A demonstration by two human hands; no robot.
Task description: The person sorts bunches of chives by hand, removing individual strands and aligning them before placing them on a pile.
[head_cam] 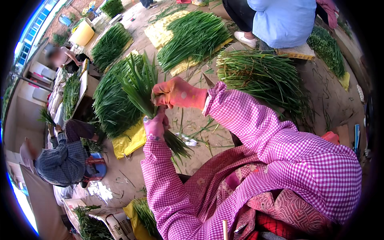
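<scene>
A bunch of garlic chives (139, 88) is held upright before me, its leaves fanned out at the top. My left hand (156, 126), in a pink floral glove, wraps around the bunch low down, and the other end sticks out below the fist. Just above it, my right hand (181, 94) wears an orange-pink glove and has its fingers curled against the leaves. Its fingertips are partly hidden, but they appear to pinch the bunch. Behind the bunch lies a large heap of chives (115, 102) on a yellow plastic sheet (130, 139).
More chive heaps lie at the back (195, 39) and to the right (258, 78). A white strap (189, 141) and loose leaves are on the floor. One co-worker (63, 159) sits at left, another person (282, 22) at upper right. A white plastic crate (117, 225) stands at lower left.
</scene>
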